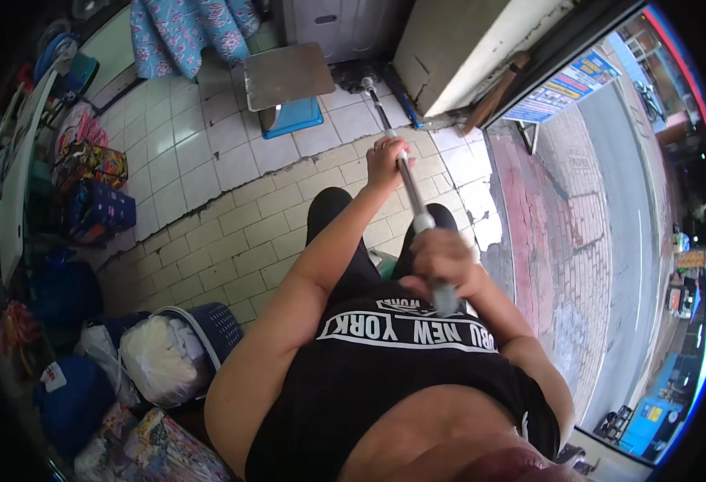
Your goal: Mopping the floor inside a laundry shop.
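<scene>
A mop (414, 193) with a silver and white handle slants away from my body toward the far wall. Its dark, stringy head (348, 78) lies on the floor tiles at the foot of a grey panel. Partway down the handle, my left hand (385, 164) is closed around it. Nearer my chest, my right hand (444, 259) grips the upper part and is smeared by motion. The handle's grey end (444, 300) sticks out past this hand, also blurred.
A blue plastic stool (293, 119) with a flat board (289, 76) over it stands left of the mop head. Bags and a dark basket (218, 331) crowd the left side. A wall pillar (449, 60) and doorway border the street on the right.
</scene>
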Demonstrator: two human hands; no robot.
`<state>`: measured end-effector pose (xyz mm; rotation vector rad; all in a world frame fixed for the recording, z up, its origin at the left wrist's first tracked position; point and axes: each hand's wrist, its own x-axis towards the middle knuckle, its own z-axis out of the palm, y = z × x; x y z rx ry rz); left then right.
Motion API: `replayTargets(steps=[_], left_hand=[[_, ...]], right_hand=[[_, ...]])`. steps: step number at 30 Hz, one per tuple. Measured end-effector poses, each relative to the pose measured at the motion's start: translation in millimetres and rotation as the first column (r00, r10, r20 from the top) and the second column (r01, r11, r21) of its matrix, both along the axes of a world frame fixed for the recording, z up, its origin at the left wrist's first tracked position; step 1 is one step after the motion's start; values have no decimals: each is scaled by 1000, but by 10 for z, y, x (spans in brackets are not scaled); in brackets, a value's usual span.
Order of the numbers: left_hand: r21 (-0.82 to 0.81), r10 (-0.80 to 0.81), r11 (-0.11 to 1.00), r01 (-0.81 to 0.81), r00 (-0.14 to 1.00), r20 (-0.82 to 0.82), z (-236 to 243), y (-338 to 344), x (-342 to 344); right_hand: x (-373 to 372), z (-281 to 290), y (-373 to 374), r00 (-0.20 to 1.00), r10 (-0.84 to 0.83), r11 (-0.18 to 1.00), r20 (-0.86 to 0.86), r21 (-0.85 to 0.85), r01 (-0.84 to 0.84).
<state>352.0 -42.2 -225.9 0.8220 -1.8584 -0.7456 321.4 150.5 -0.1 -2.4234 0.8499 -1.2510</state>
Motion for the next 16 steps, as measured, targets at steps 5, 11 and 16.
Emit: replayTargets(steps=[5, 11, 16], left_hand=[[-215, -67, 974, 75, 997, 45, 1276, 200, -4], [-127, -433, 897, 424, 899, -58, 1645, 305, -36], [-30, -494, 870, 493, 868, -59, 1363, -16, 70]], right_hand=[[-156, 945, 62, 865, -103, 970, 491, -144, 198], [-116, 1186, 245, 769, -102, 951, 631, -165, 261], [-24, 864, 151, 896, -275, 952, 350, -32, 305]])
